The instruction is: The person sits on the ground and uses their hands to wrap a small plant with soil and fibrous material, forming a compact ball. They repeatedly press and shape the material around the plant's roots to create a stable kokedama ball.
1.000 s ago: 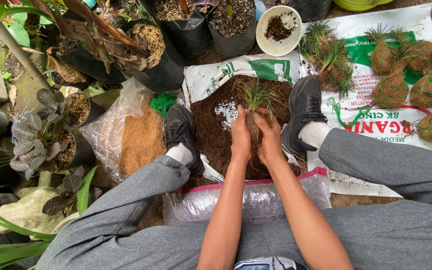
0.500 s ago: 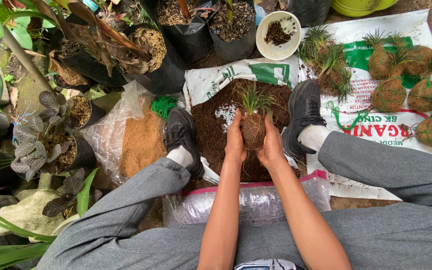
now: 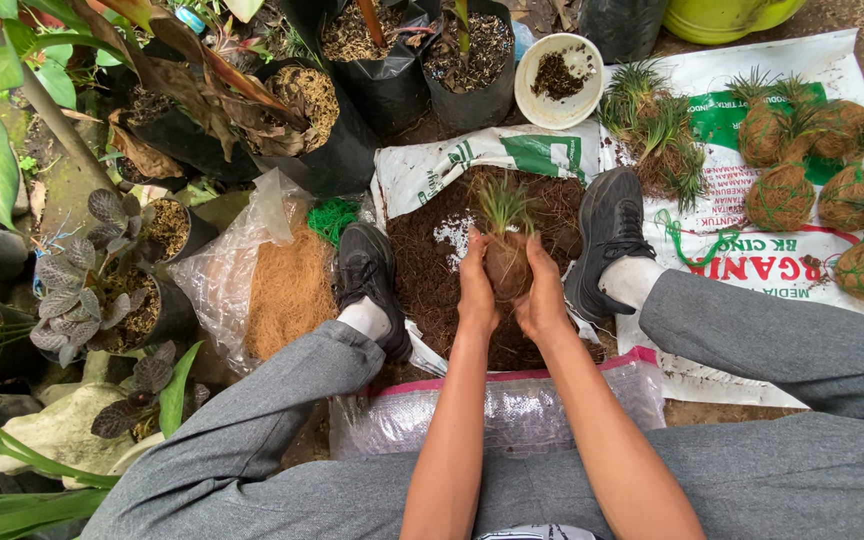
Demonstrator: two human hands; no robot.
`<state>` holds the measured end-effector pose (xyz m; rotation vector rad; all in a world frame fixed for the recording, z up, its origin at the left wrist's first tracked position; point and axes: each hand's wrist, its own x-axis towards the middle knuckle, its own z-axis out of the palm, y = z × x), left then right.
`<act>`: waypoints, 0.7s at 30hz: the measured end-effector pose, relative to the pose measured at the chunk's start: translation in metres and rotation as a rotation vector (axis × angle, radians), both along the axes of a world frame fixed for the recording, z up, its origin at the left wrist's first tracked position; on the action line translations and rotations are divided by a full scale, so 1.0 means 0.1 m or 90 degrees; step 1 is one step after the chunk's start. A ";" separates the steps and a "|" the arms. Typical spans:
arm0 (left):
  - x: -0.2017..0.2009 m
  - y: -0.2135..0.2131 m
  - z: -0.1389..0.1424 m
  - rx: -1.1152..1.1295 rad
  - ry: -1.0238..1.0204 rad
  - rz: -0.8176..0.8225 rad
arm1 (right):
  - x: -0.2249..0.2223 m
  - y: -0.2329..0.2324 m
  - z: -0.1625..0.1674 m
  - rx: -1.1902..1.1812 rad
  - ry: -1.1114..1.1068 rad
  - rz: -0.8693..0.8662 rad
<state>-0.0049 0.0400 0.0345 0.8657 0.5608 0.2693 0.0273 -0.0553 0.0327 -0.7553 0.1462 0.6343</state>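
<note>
The white printed sack (image 3: pixel 752 190) is spreading across the ground at the right, carrying four green-netted moss balls (image 3: pixel 780 197) near its far right corner, each with a grassy tuft poking up, and a loose bundle of small grassy plants (image 3: pixel 652 130) lying at its far left edge. A second sack (image 3: pixel 422 170) is lying opened between the person's black shoes, and a dark pile of soil (image 3: pixel 432 270) is covering its middle. Just left of it, a clear plastic bag (image 3: pixel 222 270) is holding tan coconut fibre (image 3: pixel 290 290), with a scrap of green netting (image 3: pixel 332 218) sitting at its far edge. Black grow bags (image 3: pixel 382 90) of potted plants are lining the far side, and a white bowl (image 3: pixel 557 68) with a little dark soil is sitting beside them. A clear bag (image 3: pixel 512 410) is resting at the near edge, against the grey trousers.

Over the soil pile, both hands are working together: the left hand (image 3: pixel 476 290) and the right hand (image 3: pixel 542 300) are cupping a brown soil ball (image 3: pixel 507 265) from either side, fingers closed firmly on it, palms facing each other. The ball is sitting upright between them, above the centre of the pile, a small green grass tuft (image 3: pixel 500 205) sprouting from its top
</note>
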 end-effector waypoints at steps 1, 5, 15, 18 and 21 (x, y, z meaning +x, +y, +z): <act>0.00 -0.03 -0.01 0.060 -0.008 0.008 | 0.00 -0.01 -0.01 0.005 -0.014 -0.006; 0.04 -0.10 -0.20 0.222 -0.065 0.029 | -0.02 0.05 -0.13 -0.176 -0.229 -0.089; -0.04 -0.03 -0.13 -0.007 -0.001 -0.018 | -0.06 0.04 -0.11 -0.279 -0.238 -0.032; -0.07 0.03 -0.02 -0.203 -0.034 0.016 | -0.03 0.04 -0.11 -0.230 -0.263 -0.011; -0.08 0.04 -0.08 -0.201 -0.054 -0.024 | -0.06 0.09 -0.16 -0.170 -0.216 -0.018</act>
